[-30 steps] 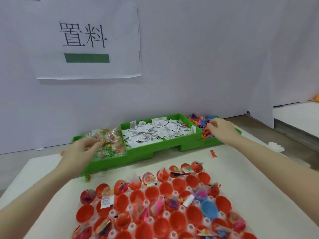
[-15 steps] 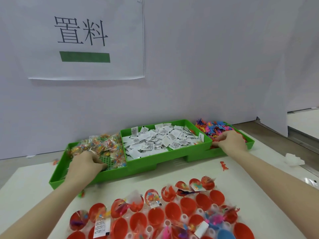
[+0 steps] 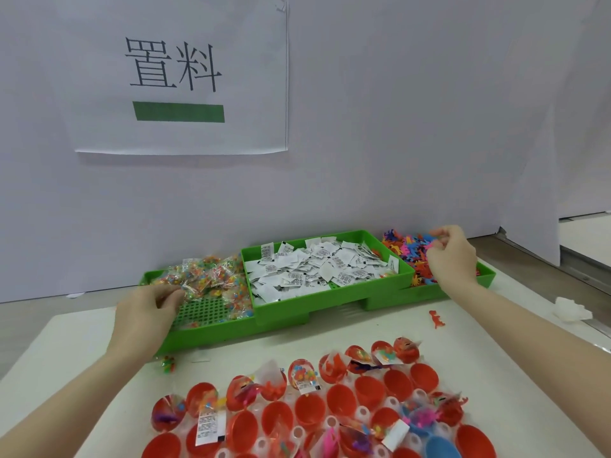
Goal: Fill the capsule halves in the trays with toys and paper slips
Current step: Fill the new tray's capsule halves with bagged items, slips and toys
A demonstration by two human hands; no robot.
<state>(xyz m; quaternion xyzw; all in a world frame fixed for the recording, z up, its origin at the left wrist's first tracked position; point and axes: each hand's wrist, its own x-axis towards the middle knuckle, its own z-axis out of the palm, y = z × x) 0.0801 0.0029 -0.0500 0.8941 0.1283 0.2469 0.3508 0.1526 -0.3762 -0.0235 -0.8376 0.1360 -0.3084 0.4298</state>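
Reaching into 2 green supply bins at once: left hand [image 3: 145,309] curled into the bagged bead toys [image 3: 211,276], grip on a packet likely but not plain; right hand [image 3: 451,256] pinching a pink figure above the loose animal toys [image 3: 410,256]. Paper slips [image 3: 317,266] untouched in the middle bin. Near tray of capsule halves [image 3: 330,401] only partly done: several stuffed, many red cups bare, slips in few.

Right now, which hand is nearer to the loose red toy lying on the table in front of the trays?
Right. The right hand is over the toy tray just behind the red toy; the left hand is far across at the bead-packet tray.
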